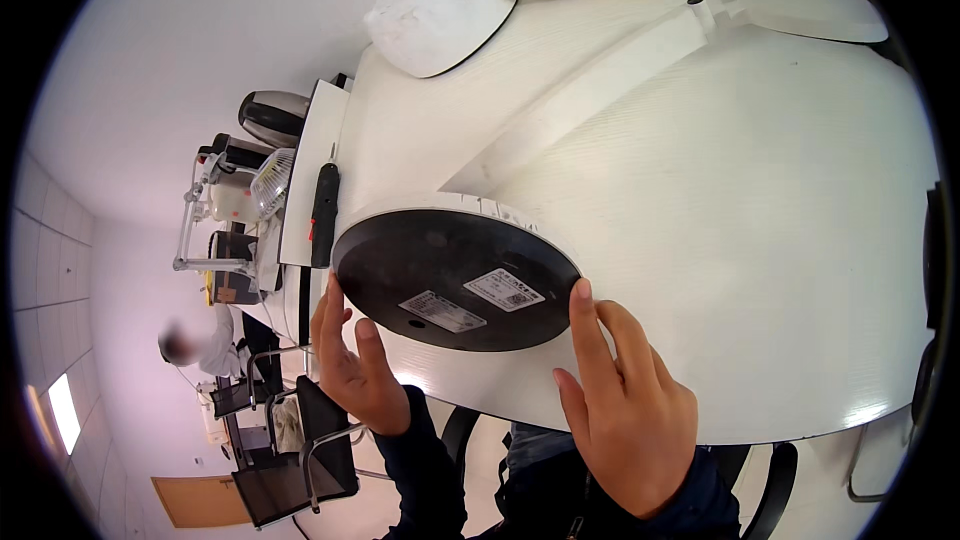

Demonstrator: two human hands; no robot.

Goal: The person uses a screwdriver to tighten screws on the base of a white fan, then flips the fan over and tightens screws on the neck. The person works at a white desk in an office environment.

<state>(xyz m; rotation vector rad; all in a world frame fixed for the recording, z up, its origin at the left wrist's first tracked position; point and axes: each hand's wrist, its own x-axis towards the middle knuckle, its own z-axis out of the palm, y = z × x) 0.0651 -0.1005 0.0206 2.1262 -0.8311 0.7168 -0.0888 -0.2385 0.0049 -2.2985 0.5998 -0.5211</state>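
Round base (440, 255) tipped up on the desk (760, 240), black underside toward the person, white arm (600, 90) behind. Left hand (362, 372) open, fingertip at left rim; right hand (635, 405) open, forefinger touching right rim. Black screwdriver (325, 210) nearby.

matt black base (410, 260), paper-like labels (503, 290), glossy wood-grained tabletop (780, 210), smooth plastic-looking arm (595, 90)

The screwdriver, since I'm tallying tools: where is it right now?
In the head view, the screwdriver lies near the table's left edge, just left of the round black base and beyond the left hand.
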